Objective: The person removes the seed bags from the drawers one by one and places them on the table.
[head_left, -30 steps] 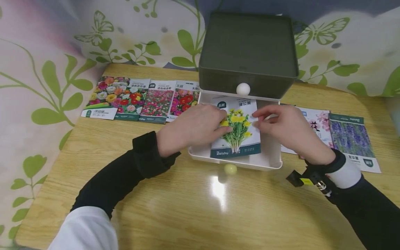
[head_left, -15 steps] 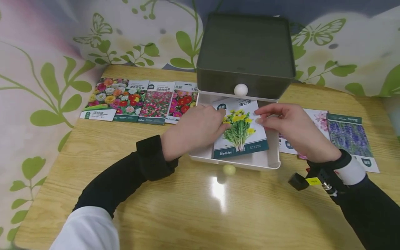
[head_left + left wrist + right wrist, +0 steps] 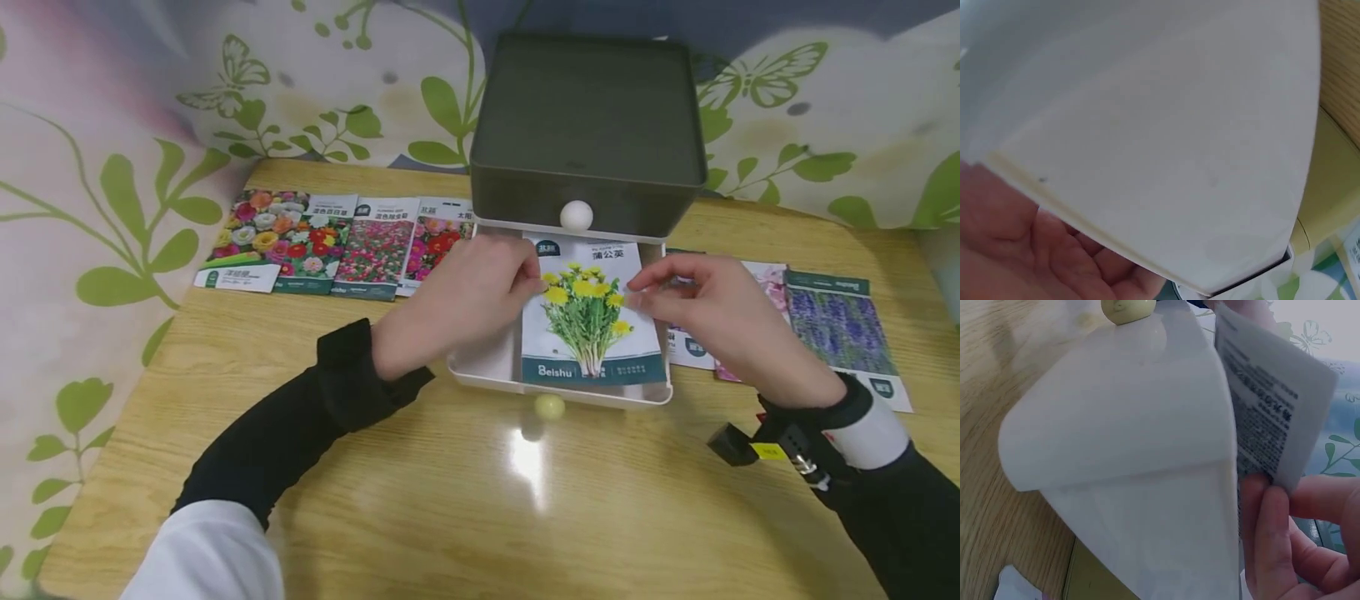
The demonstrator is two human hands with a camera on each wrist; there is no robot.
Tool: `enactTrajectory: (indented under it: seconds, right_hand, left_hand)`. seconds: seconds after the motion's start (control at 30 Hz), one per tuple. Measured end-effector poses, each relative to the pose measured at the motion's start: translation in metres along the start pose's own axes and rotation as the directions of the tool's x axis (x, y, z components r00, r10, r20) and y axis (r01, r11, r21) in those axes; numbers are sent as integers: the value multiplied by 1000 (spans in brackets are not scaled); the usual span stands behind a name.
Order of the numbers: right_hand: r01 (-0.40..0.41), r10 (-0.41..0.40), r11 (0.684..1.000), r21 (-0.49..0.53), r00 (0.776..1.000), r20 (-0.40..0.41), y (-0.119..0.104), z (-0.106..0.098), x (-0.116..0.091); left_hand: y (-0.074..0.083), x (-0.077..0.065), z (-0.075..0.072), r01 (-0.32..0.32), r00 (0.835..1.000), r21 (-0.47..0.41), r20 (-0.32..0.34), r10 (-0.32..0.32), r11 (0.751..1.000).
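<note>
One packet (image 3: 588, 321), pinched in my right grip (image 3: 723, 317) (my left grip (image 3: 465, 300) I can't judge), could snag the drawer (image 3: 487, 358) if tilted.

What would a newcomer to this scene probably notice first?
Probably the packet with yellow flowers, held between the left hand and right hand over the open white drawer. Next comes the dark box behind it, with a round white knob on its front. Then, left of the box, the row of colourful flower packets on the table.
</note>
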State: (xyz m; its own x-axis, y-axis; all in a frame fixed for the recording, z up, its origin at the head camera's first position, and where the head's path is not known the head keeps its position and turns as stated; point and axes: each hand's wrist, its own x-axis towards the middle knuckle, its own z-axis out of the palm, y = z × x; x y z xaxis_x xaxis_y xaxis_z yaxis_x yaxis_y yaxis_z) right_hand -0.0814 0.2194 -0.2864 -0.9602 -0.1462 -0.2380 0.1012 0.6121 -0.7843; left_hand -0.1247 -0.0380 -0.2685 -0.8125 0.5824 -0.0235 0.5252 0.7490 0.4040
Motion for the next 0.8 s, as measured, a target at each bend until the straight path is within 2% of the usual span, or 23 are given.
enactTrajectory:
  seconds: [0.17,0.4,0.63,0.8]
  right_hand:
    - [-12,13,997,-70,1000,4,4,-2,-9]
    - [12,-11,998,-58,1000,13,16,-9,-27]
    - [9,-23,992,-129,995,-100,27,-13,-48]
    - [-16,-10,990,-137,983,-182,39,-15,-57]
  left_hand:
    - [2,-2,-2,-50,999,-95,-19,48,994]
    - [6,-6,-4,-146,988,-166,17,151,975]
    - [16,-10,-5,-288,949,-170,85,305,942]
    - [20,-9,-1,-328,925,-189,137,356,926]
